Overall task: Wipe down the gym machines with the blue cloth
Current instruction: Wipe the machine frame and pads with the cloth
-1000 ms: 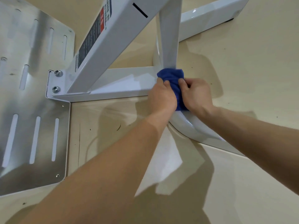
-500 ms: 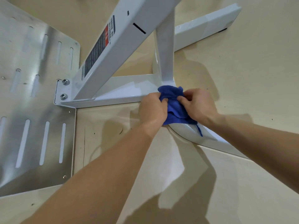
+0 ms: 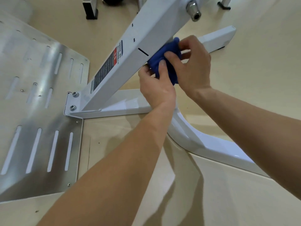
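Head view: we hold a bunched dark blue cloth (image 3: 165, 66) with both hands against the lower edge of the slanted white metal beam (image 3: 146, 38) of the gym machine. Our left hand (image 3: 156, 88) grips the cloth from below, its thumb pressed on the fabric. Our right hand (image 3: 194, 67) pinches the cloth's upper end with curled fingers, just beside the beam. A black and red warning label (image 3: 106, 69) runs along the beam, below the cloth. The beam's foot meets a white base bar (image 3: 123, 106) beside two steel bolts (image 3: 74, 101). A slotted silver metal plate (image 3: 40, 111) lies on the left, and a curved white leg (image 3: 198, 144) crosses the beige floor (image 3: 252, 79) under our forearms.
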`<state>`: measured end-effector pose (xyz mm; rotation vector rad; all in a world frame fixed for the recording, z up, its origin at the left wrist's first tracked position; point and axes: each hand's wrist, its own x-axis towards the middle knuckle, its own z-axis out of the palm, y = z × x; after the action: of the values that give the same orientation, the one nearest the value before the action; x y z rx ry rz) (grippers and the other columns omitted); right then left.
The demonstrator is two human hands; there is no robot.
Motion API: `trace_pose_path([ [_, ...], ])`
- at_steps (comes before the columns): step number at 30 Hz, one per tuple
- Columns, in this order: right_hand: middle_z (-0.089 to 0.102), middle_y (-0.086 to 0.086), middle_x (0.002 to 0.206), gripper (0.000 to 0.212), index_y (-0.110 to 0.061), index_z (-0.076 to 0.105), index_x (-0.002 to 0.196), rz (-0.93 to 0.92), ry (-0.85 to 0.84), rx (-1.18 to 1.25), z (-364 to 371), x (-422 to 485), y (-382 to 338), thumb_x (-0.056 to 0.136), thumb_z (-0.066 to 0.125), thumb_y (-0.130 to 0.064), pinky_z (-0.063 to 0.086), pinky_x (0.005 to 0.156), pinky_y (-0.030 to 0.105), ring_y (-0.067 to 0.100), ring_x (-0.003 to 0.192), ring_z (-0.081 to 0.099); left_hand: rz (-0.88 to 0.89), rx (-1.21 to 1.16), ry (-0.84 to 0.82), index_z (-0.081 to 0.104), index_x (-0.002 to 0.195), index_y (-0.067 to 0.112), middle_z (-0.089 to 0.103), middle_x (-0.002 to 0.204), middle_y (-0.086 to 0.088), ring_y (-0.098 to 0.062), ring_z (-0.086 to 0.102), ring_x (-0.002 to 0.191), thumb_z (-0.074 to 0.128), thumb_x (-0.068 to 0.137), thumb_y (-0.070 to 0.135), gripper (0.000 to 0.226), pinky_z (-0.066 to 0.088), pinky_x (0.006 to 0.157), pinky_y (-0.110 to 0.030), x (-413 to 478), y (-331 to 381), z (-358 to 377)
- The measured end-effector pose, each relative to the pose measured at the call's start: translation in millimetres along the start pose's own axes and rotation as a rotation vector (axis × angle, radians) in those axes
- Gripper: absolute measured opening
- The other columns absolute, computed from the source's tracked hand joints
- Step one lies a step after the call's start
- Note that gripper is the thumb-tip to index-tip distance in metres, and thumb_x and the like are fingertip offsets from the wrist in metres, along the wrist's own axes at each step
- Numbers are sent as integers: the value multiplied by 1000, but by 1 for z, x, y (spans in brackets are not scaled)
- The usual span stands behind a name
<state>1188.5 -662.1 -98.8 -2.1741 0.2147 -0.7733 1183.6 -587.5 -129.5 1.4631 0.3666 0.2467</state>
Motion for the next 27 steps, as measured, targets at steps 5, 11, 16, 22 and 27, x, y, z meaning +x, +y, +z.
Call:
trace_pose_path([
  [5, 68, -5, 90, 20, -11, 62, 92, -40, -12, 38, 2, 7, 9, 83, 71, -27, 50, 75, 16, 6, 81, 63, 52, -19, -10, 62, 92, 17, 66, 90, 9, 5, 58, 74, 62, 94, 39, 21, 40, 63, 0, 7, -4, 1],
  [11, 66, -6, 82, 15, -12, 61, 87, 166, -187, -47, 3, -11, 45, 85, 71, -24, 45, 62, 10, 8, 75, 63, -53, 182, -97, 59, 83, 20, 57, 72, 16, 1, 54, 66, 67, 90, 30, 15, 36, 57, 0, 12, -36, -2],
  [16, 67, 2, 86, 7, -14, 62, 88, 302, -319, -152, 13, -28, 77, 88, 66, -20, 50, 58, 18, 17, 79, 66, -90, 386, -207, 58, 88, 22, 55, 75, 15, -4, 51, 68, 67, 90, 24, 9, 36, 62, -9, 14, -57, -6],
  [22, 67, -3, 82, 12, -12, 64, 86, 320, -205, -86, 8, -22, 53, 83, 70, -21, 43, 56, 10, 13, 79, 65, -199, 259, -139, 62, 82, 21, 63, 76, 10, -11, 60, 73, 69, 88, 32, 15, 49, 69, -17, 9, -38, -8],
  [27, 67, -6, 78, 25, -13, 62, 83, 141, -8, 56, -3, 7, -4, 74, 79, -29, 49, 66, 16, 10, 73, 63, -121, -38, -6, 65, 74, 14, 68, 70, 5, -8, 60, 63, 72, 86, 39, 28, 47, 58, -11, 13, 8, -5],
])
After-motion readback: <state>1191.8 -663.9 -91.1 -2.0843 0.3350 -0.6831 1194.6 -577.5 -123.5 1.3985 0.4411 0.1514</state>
